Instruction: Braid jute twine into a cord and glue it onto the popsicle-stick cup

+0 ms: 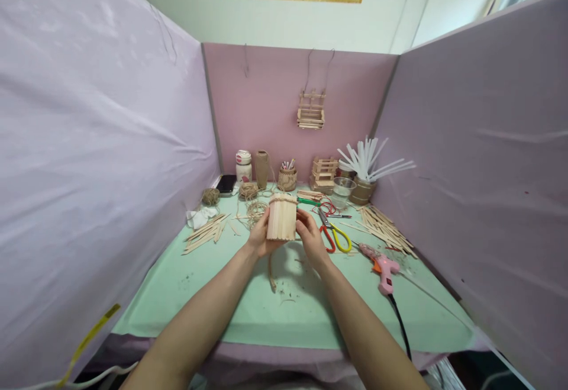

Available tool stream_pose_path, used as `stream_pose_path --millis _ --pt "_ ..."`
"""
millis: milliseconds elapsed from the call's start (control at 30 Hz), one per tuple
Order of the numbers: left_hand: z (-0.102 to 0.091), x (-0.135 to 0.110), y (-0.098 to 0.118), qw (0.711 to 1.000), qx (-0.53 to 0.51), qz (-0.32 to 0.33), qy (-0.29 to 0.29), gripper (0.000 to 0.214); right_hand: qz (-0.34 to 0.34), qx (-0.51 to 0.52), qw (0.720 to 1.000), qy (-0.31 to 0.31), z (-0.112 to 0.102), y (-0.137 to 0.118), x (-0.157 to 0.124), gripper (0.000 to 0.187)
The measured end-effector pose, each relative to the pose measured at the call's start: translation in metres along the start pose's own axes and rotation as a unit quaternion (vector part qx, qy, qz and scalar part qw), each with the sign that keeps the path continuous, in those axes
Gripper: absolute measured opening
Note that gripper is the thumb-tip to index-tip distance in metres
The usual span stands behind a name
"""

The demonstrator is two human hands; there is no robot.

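Observation:
Between my two hands, above the middle of the table, is a cup-shaped holder made of upright wooden craft sticks, with a twisted cord around its top rim. My left hand wraps its left side and reaches under the base. At its right side, my right hand has its fingers curled against the sticks. A piece of cord hangs or lies below the holder. Scissors with one red and one yellow handle lie just right of my right hand.
A pink glue gun with a black cable lies at the right. Craft sticks are piled at right and left. Twine coils, a clear cup and a pot of white glue sticks stand behind.

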State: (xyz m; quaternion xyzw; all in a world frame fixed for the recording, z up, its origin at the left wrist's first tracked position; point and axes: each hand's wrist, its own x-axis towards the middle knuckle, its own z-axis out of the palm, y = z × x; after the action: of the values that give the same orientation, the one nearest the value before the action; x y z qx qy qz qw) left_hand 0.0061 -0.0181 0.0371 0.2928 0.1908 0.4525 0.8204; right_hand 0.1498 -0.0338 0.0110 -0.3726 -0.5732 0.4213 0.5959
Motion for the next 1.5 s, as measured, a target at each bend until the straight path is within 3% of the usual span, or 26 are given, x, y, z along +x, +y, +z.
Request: stream_pose_path --millis 333,433,600,733,867,967,1033,1100,1200,1300,1367,1500 --pt "-0.005 0.003 -0.008 0.999 0.035 -0.002 -0.013 0.067 0.018 0.008 0.999 -0.042 0.002 0.001 0.000 0.062" --pt "-0.006 0.005 -0.013 0.999 0.046 -0.006 -0.003 0.070 0.038 0.020 0.999 -0.034 0.003 0.003 0.001 0.069" --pt "-0.005 0.006 -0.018 0.991 0.099 0.005 0.089 0.065 0.049 0.072 0.996 -0.006 0.001 0.006 0.007 0.072" --pt "-0.004 0.002 -0.018 0.989 0.133 -0.007 0.059 0.053 0.073 0.082 0.994 0.019 -0.002 0.006 0.011 0.070" --pt "-0.003 0.000 -0.016 0.983 0.170 -0.004 0.063 0.046 0.087 0.019 0.996 0.020 -0.006 -0.004 0.009 0.068" --pt "-0.002 0.001 -0.012 0.987 0.148 -0.002 0.069 0.043 0.073 -0.127 0.986 0.079 -0.025 -0.022 -0.001 0.059" --pt "0.000 0.002 -0.009 0.990 0.123 0.003 0.067 0.046 0.052 -0.235 0.966 0.097 -0.051 -0.037 -0.016 0.047" --pt "0.001 0.001 -0.007 0.991 0.109 0.008 0.073 0.048 0.073 -0.348 0.925 0.134 -0.084 -0.051 -0.038 0.038" --pt "0.003 0.000 -0.005 0.992 0.100 0.010 0.073 0.050 0.179 -0.509 0.822 0.180 -0.134 -0.060 -0.072 0.038" --pt "0.003 -0.001 -0.005 0.994 0.088 0.018 0.056 0.049 0.289 -0.567 0.756 0.156 -0.167 -0.054 -0.094 0.042" --pt "0.002 -0.001 -0.007 0.995 0.088 0.027 0.049 0.049 0.317 -0.579 0.740 0.129 -0.175 -0.045 -0.097 0.046" --pt "-0.003 0.000 -0.010 0.993 0.096 0.044 0.048 0.051 0.326 -0.579 0.736 0.129 -0.172 -0.032 -0.091 0.039"
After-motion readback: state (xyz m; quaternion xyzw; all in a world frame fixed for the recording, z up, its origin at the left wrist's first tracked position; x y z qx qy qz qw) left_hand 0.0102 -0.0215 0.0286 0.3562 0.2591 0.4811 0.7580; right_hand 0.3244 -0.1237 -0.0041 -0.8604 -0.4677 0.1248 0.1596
